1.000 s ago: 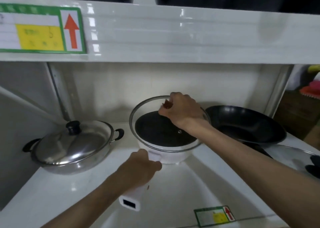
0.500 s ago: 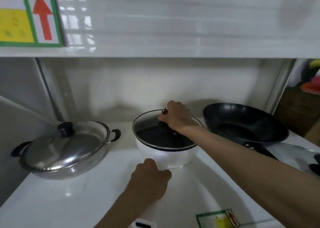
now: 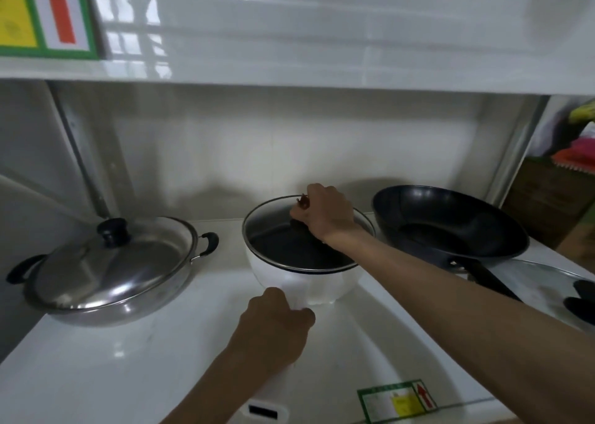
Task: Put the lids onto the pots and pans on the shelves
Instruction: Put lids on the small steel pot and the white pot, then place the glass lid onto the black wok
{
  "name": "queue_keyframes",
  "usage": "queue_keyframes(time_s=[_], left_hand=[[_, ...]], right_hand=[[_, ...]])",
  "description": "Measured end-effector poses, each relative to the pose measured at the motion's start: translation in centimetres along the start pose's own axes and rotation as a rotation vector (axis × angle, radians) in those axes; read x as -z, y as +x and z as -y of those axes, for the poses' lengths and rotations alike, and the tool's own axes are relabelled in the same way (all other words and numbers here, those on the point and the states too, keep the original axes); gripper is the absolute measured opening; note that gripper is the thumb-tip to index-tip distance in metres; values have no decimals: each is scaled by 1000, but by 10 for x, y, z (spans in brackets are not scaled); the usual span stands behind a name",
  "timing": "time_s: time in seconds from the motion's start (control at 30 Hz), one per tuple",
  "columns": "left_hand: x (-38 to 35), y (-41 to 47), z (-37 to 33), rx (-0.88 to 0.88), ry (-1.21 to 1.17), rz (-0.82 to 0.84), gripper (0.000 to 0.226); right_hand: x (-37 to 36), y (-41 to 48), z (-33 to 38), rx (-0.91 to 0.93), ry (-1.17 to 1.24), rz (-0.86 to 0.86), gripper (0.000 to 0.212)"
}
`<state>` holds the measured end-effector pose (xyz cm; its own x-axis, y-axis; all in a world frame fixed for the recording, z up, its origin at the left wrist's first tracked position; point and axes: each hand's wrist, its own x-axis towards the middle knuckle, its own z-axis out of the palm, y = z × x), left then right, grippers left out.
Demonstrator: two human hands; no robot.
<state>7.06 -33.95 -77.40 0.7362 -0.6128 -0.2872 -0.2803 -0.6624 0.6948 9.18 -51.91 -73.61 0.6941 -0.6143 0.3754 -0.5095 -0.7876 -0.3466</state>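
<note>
A white pan [image 3: 325, 283] with a dark inside stands mid-shelf. A glass lid [image 3: 277, 230] with a metal rim lies on it, sitting level on the pan's rim. My right hand [image 3: 325, 212] grips the lid's brown knob from above. My left hand [image 3: 275, 323] is closed around the pan's white handle [image 3: 267, 406], which points toward me. To the left stands a steel pot [image 3: 106, 275] with its steel lid and black knob on. To the right rests an uncovered black frying pan [image 3: 450, 227], and a second glass lid [image 3: 547, 291] lies at the right edge.
The white shelf [image 3: 96, 375] has a low upper shelf [image 3: 322, 37] close above the pans. Green price labels sit on both shelf edges. A metal upright [image 3: 83, 153] stands behind the steel pot. Coloured goods show past the right post.
The glass lid was tilted up above the white pan a second ago; it has come down flat onto the rim. My left hand stayed on the handle. My view moved closer.
</note>
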Motion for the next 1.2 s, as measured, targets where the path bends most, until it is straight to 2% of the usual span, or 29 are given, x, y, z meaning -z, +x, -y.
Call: queue_keyframes(time_s=[0.17, 0.27, 0.3, 0.37, 0.43, 0.5, 0.57, 0.63, 0.73, 0.8, 0.9, 1.0, 1.07, 1.13, 1.2], left_hand=[[0, 0, 0, 5, 15, -14, 32], [2, -2, -3, 11, 91, -29, 35], [2, -4, -5, 6, 131, -39, 36], [0, -12, -12, -41, 326, -115, 40], [-4, -24, -24, -143, 633, -306, 50], [-13, -40, -45, -316, 713, -450, 53], [-35, -49, -68, -476, 562, -385, 46], [-65, -53, -93, -475, 235, -161, 41], [-123, -44, -135, -251, -139, 242, 58], [-156, -32, -160, -105, -353, 417, 65], [-189, -23, -185, 137, -703, 596, 57], [-206, -25, -193, 249, -980, 643, 35], [-213, -26, -192, 222, -979, 589, 28], [-216, -23, -189, 164, -926, 496, 29], [-215, -18, -183, 129, -878, 423, 24]], right_hand=[[2, -2, -1, 12, -58, 36, 39], [23, -9, 2, -13, -115, 75, 77], [37, -13, 2, -20, -126, 64, 82], [69, -25, -7, -23, -139, 23, 66], [103, -38, -30, -55, -125, -16, 45], [133, -52, -66, -131, -80, -64, 34], [157, -68, -109, -208, -49, -142, 29], [174, -82, -154, -283, -88, -210, 27], [186, -104, -218, -474, -219, -132, 25], [186, -122, -258, -613, -302, 10, 29], [183, -153, -307, -749, -398, 173, 44], [174, -176, -336, -786, -191, 229, 32], [168, -186, -348, -767, -67, 121, 30], [163, -191, -355, -734, -54, 7, 27], [163, -197, -355, -717, -68, -7, 25]])
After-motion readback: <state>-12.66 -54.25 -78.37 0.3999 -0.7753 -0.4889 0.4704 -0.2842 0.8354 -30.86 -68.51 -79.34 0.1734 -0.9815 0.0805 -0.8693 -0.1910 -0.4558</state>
